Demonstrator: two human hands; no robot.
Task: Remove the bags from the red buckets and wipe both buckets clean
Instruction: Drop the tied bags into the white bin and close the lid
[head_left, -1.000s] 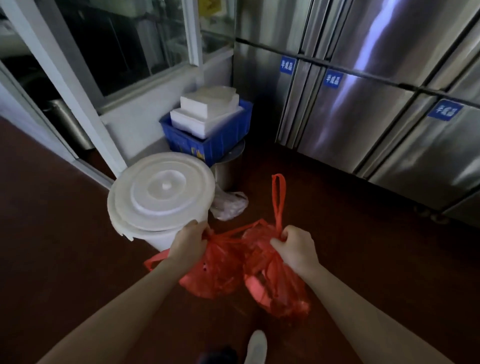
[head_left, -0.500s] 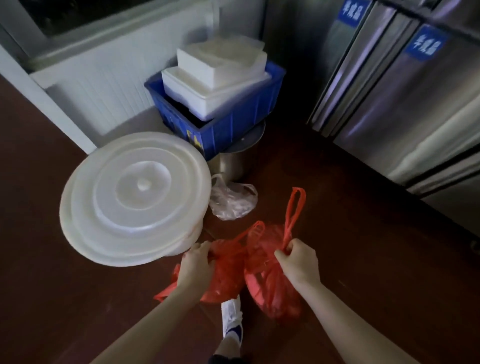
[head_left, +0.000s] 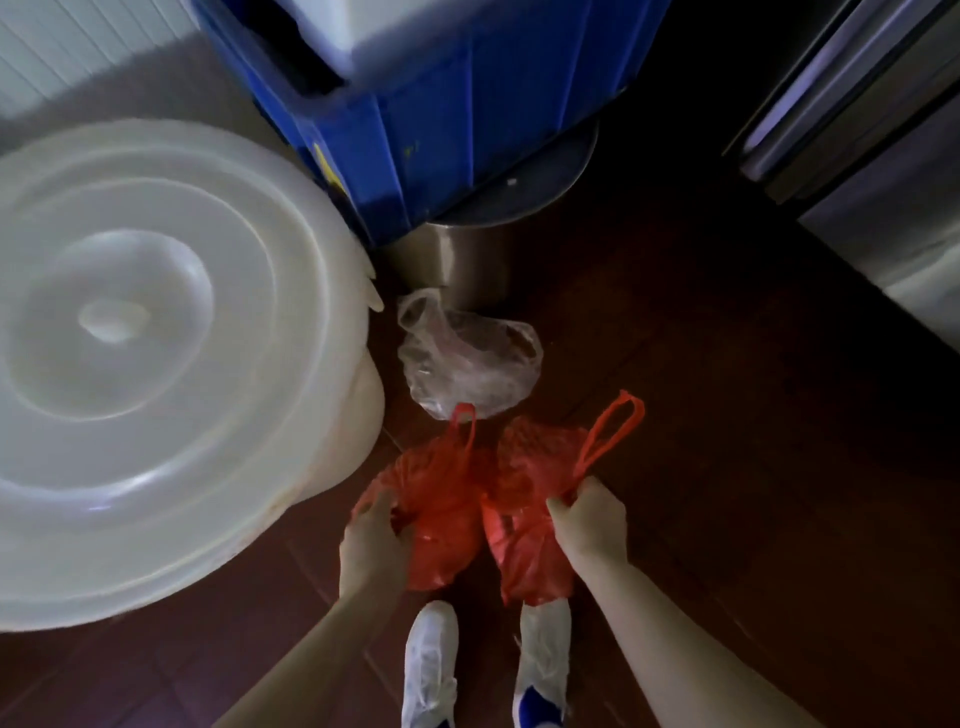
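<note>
left hand (head_left: 371, 545) + right hand (head_left: 589, 519): red bags (head_left: 441, 493) | tops point away (abreast)

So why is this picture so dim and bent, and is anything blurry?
Head view: dim light, floor nearly black by the steel door with its glare streak; the wide lens bulges the white lid; the blue crate is smeared; red bags, left hand and right hand look sharper.
</note>
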